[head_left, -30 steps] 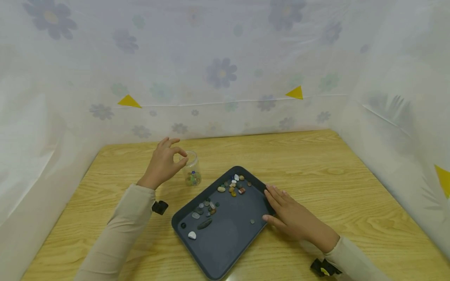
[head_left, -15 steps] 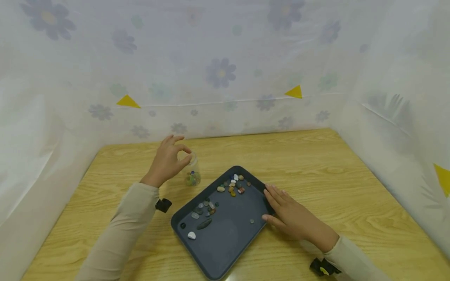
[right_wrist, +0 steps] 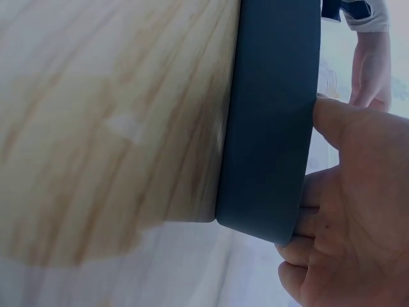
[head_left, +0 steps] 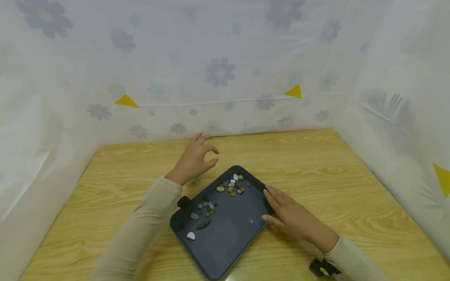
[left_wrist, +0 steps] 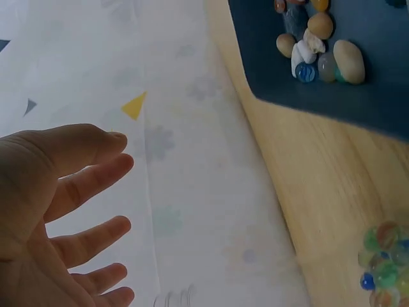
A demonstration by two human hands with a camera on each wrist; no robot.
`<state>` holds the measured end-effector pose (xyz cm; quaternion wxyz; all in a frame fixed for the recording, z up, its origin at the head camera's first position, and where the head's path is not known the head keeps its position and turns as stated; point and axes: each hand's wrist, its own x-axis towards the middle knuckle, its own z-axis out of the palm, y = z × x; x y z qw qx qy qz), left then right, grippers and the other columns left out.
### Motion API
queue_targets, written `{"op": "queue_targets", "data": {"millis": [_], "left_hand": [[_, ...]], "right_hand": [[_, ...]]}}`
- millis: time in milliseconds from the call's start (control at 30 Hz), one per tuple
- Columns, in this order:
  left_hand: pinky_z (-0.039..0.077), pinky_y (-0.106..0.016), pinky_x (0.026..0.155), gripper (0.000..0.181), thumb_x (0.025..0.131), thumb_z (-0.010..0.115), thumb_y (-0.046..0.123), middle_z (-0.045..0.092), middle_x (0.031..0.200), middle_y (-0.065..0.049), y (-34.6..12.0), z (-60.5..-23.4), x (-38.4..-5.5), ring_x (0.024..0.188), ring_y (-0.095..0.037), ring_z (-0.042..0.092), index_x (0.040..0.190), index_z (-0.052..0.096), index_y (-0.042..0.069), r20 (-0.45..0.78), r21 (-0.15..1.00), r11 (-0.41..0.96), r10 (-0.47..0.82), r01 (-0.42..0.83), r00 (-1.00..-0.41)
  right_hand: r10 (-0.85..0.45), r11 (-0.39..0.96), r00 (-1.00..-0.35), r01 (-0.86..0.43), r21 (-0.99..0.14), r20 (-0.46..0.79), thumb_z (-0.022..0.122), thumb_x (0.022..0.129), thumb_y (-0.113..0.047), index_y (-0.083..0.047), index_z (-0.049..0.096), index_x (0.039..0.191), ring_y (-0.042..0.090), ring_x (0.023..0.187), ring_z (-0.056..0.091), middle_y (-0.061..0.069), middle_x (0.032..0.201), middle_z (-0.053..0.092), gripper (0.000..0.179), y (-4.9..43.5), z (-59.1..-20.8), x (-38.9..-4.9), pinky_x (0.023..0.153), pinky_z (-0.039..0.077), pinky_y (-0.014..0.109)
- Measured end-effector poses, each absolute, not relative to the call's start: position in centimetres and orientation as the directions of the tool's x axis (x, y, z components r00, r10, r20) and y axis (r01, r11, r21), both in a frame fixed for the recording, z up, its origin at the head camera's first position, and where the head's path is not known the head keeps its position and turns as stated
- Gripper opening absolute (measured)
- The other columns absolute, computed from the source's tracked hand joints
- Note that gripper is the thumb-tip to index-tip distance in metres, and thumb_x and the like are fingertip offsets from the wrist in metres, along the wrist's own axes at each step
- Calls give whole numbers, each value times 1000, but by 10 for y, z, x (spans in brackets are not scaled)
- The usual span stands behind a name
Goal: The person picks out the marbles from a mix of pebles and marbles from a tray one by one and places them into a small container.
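My left hand (head_left: 193,160) is raised over the back left of the table, thumb and index finger parted with nothing between them. Behind its wrist the clear jar is mostly hidden. Glass marbles (left_wrist: 385,265) inside it show at the lower right of the left wrist view. Just right of that hand lies a dark tray (head_left: 225,246) holding polished stones in two loose groups, one at the far corner (head_left: 233,187) and one along the left side (head_left: 204,208). My right hand (head_left: 297,218) rests on the tray's right rim with its fingers extended.
A small round piece (head_left: 251,221) lies alone near the tray's right side, and a white stone (head_left: 191,235) near its left corner. Floral sheeting (head_left: 221,74) with yellow triangles encloses the wood-grain table (head_left: 316,164) at the back and sides.
My left hand has moved right from beside the jar's mouth, its thumb and index finger now spread, and its arm now covers most of the jar. The right hand stays put.
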<state>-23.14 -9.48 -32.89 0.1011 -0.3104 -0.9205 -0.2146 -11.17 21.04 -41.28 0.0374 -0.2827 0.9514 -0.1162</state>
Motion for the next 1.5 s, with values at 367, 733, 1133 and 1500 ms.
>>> {"op": "queue_targets", "data": {"millis": [367,733,1133,1500], "left_hand": [[23,-53,115,17,86,72,20,46,140,-20,-60,-356,-229,138,-42,30,101,73,11,288,230,645,670,728,-684],[26,-57,112,16,86,72,19,45,142,-17,-48,-380,-234,138,-45,27,101,74,14,172,178,720,648,671,-742],[30,-56,110,16,86,74,24,47,141,-14,-39,-397,-237,138,-43,28,100,75,16,82,123,784,603,608,-794],[34,-57,106,10,85,74,20,50,137,-14,-36,-403,-240,136,-42,32,95,75,17,101,103,797,586,595,-804]], "right_hand": [[-549,810,-836,-534,-242,6,42,98,-52,3,25,149,33,145,17,19,158,16,77,210,-416,-114,116,20,52],[-551,808,-834,-535,-246,4,41,98,-52,4,26,148,34,145,18,21,157,16,77,211,-414,-115,116,20,53],[-550,808,-835,-536,-245,13,41,98,-53,3,26,149,34,145,17,20,157,16,77,214,-417,-116,116,20,53],[-553,805,-833,-533,-259,-3,40,98,-54,3,25,149,34,145,16,20,157,15,78,212,-416,-117,116,19,53]]}}
